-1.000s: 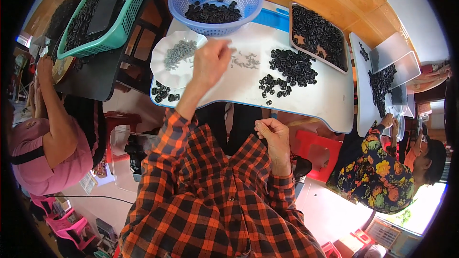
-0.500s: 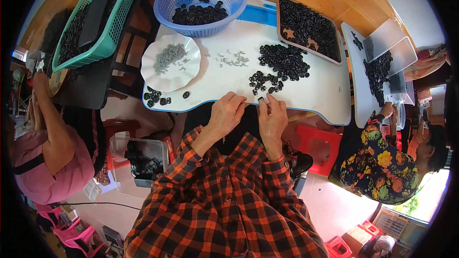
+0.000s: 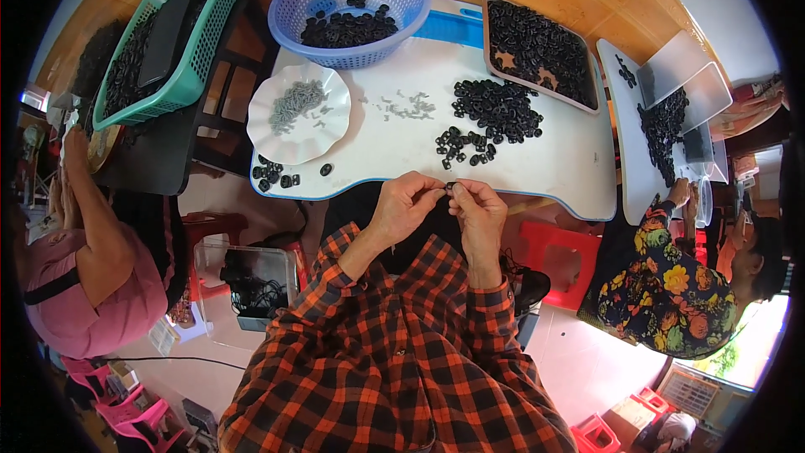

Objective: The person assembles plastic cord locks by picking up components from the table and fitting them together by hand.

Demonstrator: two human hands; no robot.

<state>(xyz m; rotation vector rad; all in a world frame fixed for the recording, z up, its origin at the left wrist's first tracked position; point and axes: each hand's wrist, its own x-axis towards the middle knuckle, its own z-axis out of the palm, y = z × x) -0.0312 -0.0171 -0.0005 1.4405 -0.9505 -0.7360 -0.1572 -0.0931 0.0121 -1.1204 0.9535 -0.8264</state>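
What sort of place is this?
Probably a small assembly workshop: black parts heaped on a white table, more in a blue basket, and a person at another table.

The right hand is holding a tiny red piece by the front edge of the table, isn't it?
Not red: in the head view, the right hand is holding a tiny black piece, by the front edge of the white table.

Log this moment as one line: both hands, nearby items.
right hand: pinching small black part | left hand: pinched beside it, contents hidden | on table: black-part pile, grey pins on white plate
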